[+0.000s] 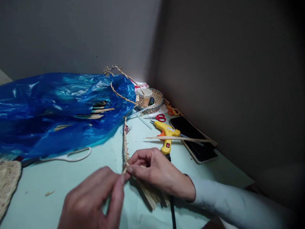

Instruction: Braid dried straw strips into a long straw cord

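Note:
A long braided straw cord (125,140) runs from my hands up the table and curls over a blue plastic bag (57,108). My left hand (92,200) pinches the near end of the braid between thumb and fingers. My right hand (157,171) is closed on the same end from the right, with loose flat straw strips (150,195) fanning out beneath its palm. The two hands touch at the braid's working end.
A yellow glue gun (166,135) lies right of the braid, its black cord passing under my right wrist. Red scissors (160,118), orange scissors (172,111), a dark phone (193,136), a woven tray (157,98) with a paper cup (145,95), white-handled scissors (69,156), a woven mat (7,184).

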{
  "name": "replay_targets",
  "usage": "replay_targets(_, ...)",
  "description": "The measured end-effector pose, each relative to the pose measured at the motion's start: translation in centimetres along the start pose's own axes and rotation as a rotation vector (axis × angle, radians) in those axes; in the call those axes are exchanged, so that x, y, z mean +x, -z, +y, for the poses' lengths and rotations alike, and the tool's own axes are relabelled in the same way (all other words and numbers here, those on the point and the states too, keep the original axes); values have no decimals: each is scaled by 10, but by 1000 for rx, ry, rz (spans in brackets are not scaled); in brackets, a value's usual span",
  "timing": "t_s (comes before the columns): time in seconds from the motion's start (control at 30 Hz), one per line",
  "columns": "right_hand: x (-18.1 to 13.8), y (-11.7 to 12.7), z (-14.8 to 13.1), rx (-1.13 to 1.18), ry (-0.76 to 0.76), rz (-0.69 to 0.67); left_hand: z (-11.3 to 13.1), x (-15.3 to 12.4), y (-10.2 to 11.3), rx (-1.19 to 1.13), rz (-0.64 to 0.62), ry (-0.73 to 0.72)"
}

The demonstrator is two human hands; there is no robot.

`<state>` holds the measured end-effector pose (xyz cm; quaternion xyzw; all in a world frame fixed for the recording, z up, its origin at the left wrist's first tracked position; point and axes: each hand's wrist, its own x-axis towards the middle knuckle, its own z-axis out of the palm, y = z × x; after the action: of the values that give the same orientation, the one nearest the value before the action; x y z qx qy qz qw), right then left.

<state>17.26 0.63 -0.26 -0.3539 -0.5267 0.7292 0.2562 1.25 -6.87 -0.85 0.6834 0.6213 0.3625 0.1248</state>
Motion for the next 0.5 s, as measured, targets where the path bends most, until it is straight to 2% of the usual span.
replay_targets(0.07,-3,-1,-4,2,15,-8,-3,16,9,-133,-80,197)
replay_targets(0.1,-4,-1,-6,13,20,-21,-4,22,11,-267,-151,321)
replay_targets(0.2,-4,0,-6,38,33,-55,-7,32,6,-723,-413,567)
replay_targets(0.23,-4,0,-5,33,34,-59,-7,32,2,-835,-461,631)
replay_targets(0.3,-2,2,-3,-25,44,-60,-7,31,-4,-947,-478,726)
replay_targets(0.37,-2,4,-3,-174,87,-40,-7,29,-7,-913,-447,728)
replay_targets(0.5,-9,4,-11,-623,194,19,-8,26,-2,-658,-388,571)
